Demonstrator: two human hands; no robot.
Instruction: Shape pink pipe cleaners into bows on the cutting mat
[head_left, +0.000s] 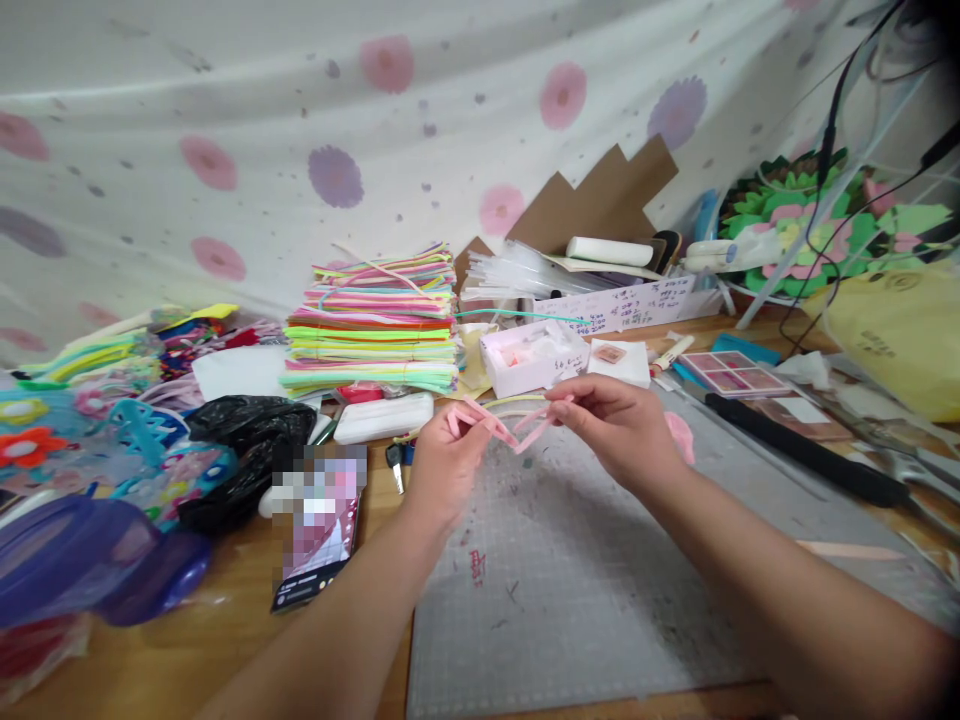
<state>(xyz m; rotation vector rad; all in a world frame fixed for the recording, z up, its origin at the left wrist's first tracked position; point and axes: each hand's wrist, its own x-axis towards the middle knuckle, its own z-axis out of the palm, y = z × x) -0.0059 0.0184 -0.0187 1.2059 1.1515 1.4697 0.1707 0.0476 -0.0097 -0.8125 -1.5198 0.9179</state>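
Between my two hands, above the far part of a grey cutting mat (pixel 570 590), is a bent pink pipe cleaner (pixel 531 432) with several folds. My left hand (pixel 448 460) pinches its left end between thumb and fingers. On the other side my right hand (pixel 611 425) is closed on its right end. Behind my right wrist a pink fuzzy piece (pixel 680 437) lies on the mat. Whether the pink folds are one length or more, I cannot tell.
Bundled colourful pipe cleaners (pixel 371 330) are stacked at the back, beside a white box (pixel 534 357). Left are a phone (pixel 322 530), a key (pixel 395 467), a black plastic bag (pixel 251 450) and a purple container (pixel 97 560). Scissors (pixel 911 470) and a black-handled tool (pixel 806 450) lie right.
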